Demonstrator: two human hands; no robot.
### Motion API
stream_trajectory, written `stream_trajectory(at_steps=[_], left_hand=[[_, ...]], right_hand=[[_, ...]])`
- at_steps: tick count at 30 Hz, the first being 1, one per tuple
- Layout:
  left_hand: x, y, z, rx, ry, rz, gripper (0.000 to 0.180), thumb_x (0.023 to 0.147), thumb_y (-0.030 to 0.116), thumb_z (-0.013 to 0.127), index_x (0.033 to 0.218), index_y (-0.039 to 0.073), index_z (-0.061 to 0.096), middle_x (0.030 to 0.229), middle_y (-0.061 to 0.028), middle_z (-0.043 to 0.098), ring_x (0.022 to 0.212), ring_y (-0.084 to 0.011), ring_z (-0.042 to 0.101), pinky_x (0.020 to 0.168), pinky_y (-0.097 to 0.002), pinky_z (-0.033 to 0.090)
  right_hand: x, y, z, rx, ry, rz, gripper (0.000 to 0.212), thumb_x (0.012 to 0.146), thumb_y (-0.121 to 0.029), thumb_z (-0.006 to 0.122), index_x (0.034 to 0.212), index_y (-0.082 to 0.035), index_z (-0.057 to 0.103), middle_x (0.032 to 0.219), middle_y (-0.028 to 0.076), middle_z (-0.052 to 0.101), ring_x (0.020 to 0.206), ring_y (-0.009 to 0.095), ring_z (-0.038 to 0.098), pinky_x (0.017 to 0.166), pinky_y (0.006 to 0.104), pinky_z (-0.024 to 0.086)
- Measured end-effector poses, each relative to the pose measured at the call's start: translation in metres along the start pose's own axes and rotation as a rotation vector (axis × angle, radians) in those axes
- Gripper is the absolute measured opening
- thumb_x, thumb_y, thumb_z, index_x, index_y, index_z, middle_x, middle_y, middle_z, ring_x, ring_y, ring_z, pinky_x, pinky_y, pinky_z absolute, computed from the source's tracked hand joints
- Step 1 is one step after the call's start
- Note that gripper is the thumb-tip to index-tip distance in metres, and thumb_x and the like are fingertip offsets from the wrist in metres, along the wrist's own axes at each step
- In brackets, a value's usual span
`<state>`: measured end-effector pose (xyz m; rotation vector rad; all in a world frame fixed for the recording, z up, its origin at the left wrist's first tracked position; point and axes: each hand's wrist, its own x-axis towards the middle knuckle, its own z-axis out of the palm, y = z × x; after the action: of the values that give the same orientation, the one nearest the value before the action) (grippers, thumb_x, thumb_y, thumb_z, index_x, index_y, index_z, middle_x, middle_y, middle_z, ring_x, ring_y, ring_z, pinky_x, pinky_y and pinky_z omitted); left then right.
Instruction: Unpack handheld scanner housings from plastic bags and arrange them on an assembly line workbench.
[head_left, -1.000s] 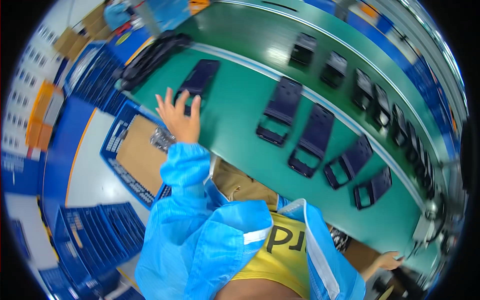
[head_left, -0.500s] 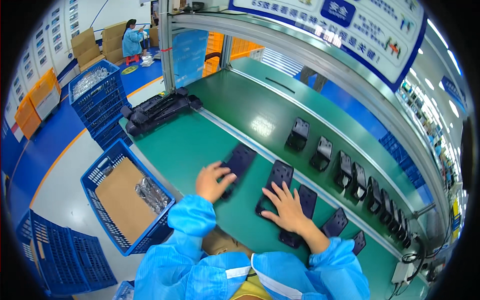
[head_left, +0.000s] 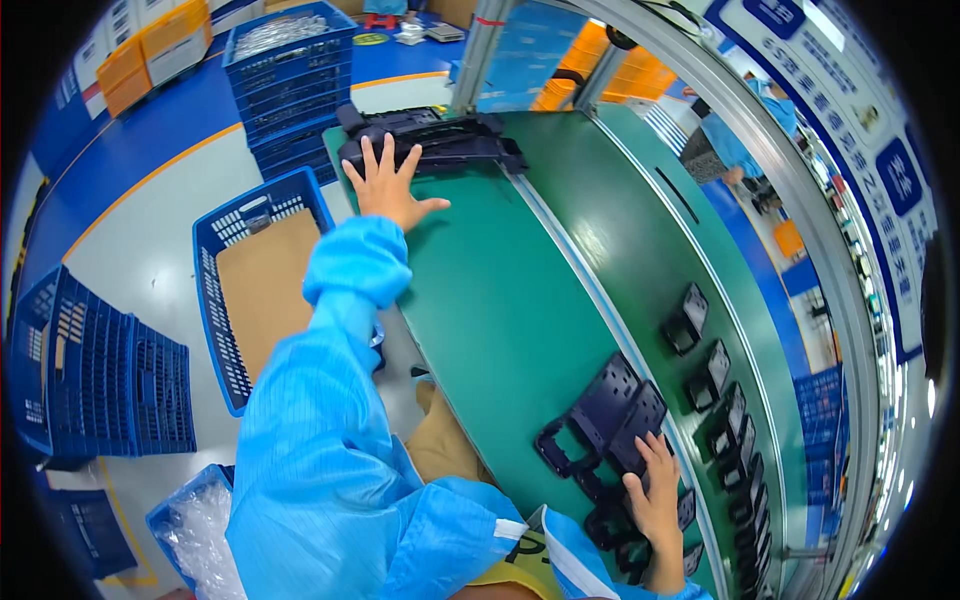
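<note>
At the far left end of the green bench top, my left hand [head_left: 388, 185] reaches out with its fingers spread. Its fingertips are over a pile of black plastic parts [head_left: 455, 150]; I cannot tell whether they touch. My right hand [head_left: 655, 492] is low on the right, fingers stretched out and resting at the edge of a black plastic housing [head_left: 637, 425]. Close beside that housing lies another black housing [head_left: 600, 400] with small holes and an open frame at its lower end. More such pieces are partly hidden beneath and behind my right hand.
Beyond a metal rail, a row of black housings [head_left: 708, 375] stands on the green conveyor [head_left: 640, 260]. Left of the bench is a blue crate [head_left: 207, 290] with cardboard inside. Stacked blue crates [head_left: 290, 100] stand farther back. A person [head_left: 735, 140] is across the line.
The view has turned left. My left hand has left the housing it was at and reached out to the far pile. That housing now appears to lie beside the others near my right hand.
</note>
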<state>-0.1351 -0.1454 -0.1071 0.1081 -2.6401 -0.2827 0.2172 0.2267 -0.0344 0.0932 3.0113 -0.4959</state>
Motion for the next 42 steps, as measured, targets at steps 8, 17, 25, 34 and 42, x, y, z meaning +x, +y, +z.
stream_trajectory(at_steps=[8, 17, 25, 34, 42], left_hand=[[0.020, -0.032, 0.027, 0.232, -0.254, 0.166, 0.039, 0.078, 0.052, 0.061, 0.110, 0.029, 0.066, 0.127, 0.0030, 0.052, 0.130, -0.0248, 0.032, 0.101, -0.0707, 0.007], [0.007, -0.056, 0.023, 0.003, 0.162, 0.439, 0.022, 0.071, 0.016, 0.070, 0.092, 0.016, 0.063, 0.086, 0.0009, 0.061, 0.089, -0.0191, 0.057, 0.093, -0.0486, 0.033], [0.010, -0.080, -0.005, -0.067, 0.162, 0.228, 0.056, 0.057, 0.026, 0.083, 0.108, 0.015, 0.064, 0.130, -0.0081, 0.048, 0.124, -0.0354, 0.039, 0.103, -0.0530, 0.028], [0.011, -0.087, 0.002, -0.277, -0.004, 0.325, 0.038, 0.057, 0.021, 0.082, 0.092, 0.015, 0.068, 0.137, -0.0056, 0.042, 0.107, -0.0344, 0.048, 0.089, -0.0415, 0.044], [-0.063, -0.038, -0.030, -0.231, -0.124, 0.223, 0.030, 0.065, 0.010, 0.076, 0.093, 0.013, 0.066, 0.140, -0.0137, 0.037, 0.103, -0.0327, 0.057, 0.081, -0.0384, 0.049]], right_hand=[[0.108, -0.031, -0.017, -0.043, -0.006, -0.453, 0.036, 0.082, -0.024, 0.065, 0.113, -0.009, 0.059, 0.130, 0.014, 0.046, 0.127, 0.034, 0.038, 0.103, 0.0470, 0.028], [0.374, -0.104, 0.036, -0.178, 0.443, -0.742, 0.066, 0.078, -0.035, 0.068, 0.133, -0.012, 0.040, 0.130, 0.016, 0.045, 0.126, 0.034, 0.037, 0.099, 0.0460, 0.032], [0.467, -0.130, 0.097, -0.034, 0.192, -0.527, 0.064, 0.079, -0.024, 0.066, 0.136, -0.023, 0.036, 0.113, 0.012, 0.057, 0.106, 0.032, 0.052, 0.088, 0.0488, 0.038], [0.341, -0.089, 0.036, -0.221, 0.405, -0.747, 0.046, 0.076, -0.023, 0.070, 0.120, -0.020, 0.056, 0.067, 0.006, 0.058, 0.058, 0.024, 0.057, 0.052, 0.0354, 0.045], [0.223, -0.074, 0.033, -0.166, 0.363, -0.365, 0.027, 0.081, -0.022, 0.066, 0.106, -0.014, 0.060, 0.071, 0.013, 0.064, 0.060, 0.030, 0.062, 0.053, 0.0385, 0.047]])
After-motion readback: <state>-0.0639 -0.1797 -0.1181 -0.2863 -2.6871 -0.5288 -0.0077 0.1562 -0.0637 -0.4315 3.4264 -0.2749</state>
